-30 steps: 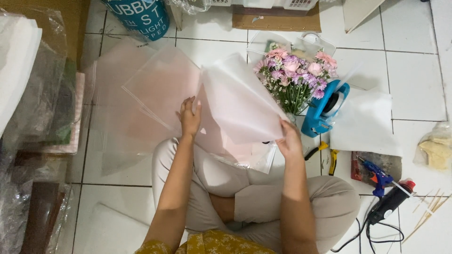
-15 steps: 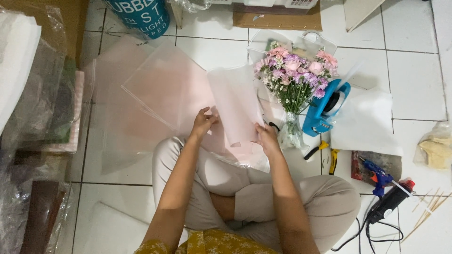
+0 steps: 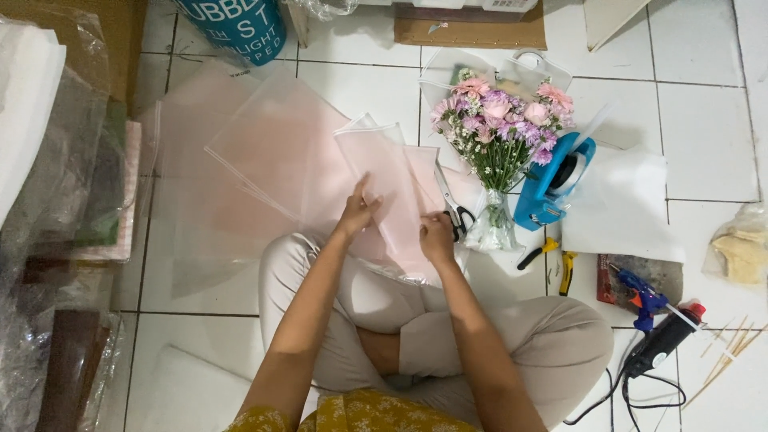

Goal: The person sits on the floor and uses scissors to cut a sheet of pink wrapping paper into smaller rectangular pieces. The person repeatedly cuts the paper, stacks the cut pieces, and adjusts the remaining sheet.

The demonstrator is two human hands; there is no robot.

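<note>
At far left we are seeing clear plastic bags [image 3: 48,240] piled on the floor, and a teal round container [image 3: 232,28] with white lettering standing at top. Our left hand [image 3: 358,214] and right hand [image 3: 436,238] are pinching the folded pale pink wrapping sheet [image 3: 384,176] over our lap, fingers closed on its lower edge, with scissors [image 3: 452,204] and a flower bouquet [image 3: 500,132] lying just right.

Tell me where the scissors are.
In the head view, the scissors lie on the floor just right of the right hand, between the folded pink sheet and the flowers.
</note>
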